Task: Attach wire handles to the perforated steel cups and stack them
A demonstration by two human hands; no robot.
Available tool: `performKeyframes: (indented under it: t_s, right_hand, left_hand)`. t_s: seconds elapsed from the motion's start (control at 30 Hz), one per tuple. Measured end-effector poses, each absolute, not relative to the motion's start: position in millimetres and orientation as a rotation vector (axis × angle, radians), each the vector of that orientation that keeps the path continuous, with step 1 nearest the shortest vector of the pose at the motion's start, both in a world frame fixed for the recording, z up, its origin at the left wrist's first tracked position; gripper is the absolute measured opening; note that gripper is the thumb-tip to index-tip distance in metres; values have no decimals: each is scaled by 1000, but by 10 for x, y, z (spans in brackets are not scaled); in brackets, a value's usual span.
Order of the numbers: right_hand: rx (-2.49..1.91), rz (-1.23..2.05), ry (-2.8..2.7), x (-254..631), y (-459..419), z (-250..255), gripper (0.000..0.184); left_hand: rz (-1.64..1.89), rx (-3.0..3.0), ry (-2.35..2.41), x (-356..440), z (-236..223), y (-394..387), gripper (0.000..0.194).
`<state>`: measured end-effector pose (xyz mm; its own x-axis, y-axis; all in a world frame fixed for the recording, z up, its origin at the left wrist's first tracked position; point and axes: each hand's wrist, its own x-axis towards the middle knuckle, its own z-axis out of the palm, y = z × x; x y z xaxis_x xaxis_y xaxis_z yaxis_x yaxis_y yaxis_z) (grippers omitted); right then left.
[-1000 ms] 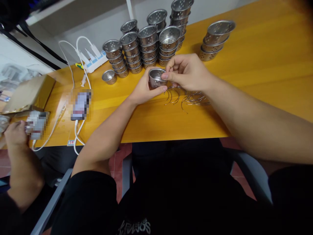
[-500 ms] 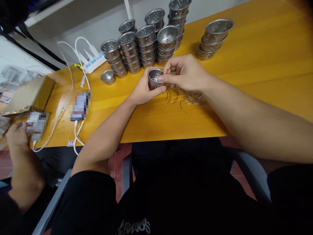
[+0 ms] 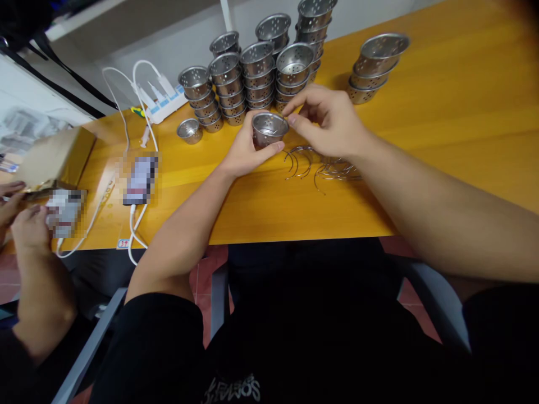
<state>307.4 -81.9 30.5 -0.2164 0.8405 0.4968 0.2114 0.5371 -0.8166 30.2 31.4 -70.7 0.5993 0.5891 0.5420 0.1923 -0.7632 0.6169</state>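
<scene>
- Head view: the person's left hand (image 3: 244, 148) wraps a perforated metal cup (image 3: 268, 134), thumb along its near side, mouth facing up, over the bench (image 3: 261, 216).
- The right hand (image 3: 330, 123) is half curled, thumb and forefinger close together at the cup's right rim; whether they pinch anything cannot be told.
- Curved wires (image 3: 337, 168) lie on the bench, just below the right hand.
- Stacks of similar cups (image 3: 257, 67) stand beyond both hands, with a shorter stack (image 3: 368, 83) farther right.
- One single cup (image 3: 189, 133) stands left of the stacks.
</scene>
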Motion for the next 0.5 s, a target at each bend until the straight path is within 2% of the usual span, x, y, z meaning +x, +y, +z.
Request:
performKeyframes:
  t_s: [0.23,0.5]
  right_hand:
    - [-868,637,-1969,3163,-800,239,32]
    - [-820,538,-2130,3147,-706,13,39]
  left_hand:
    - [1103,2333,552,285,-756,358,115]
    - [1084,2420,485,295,-694,312,114]
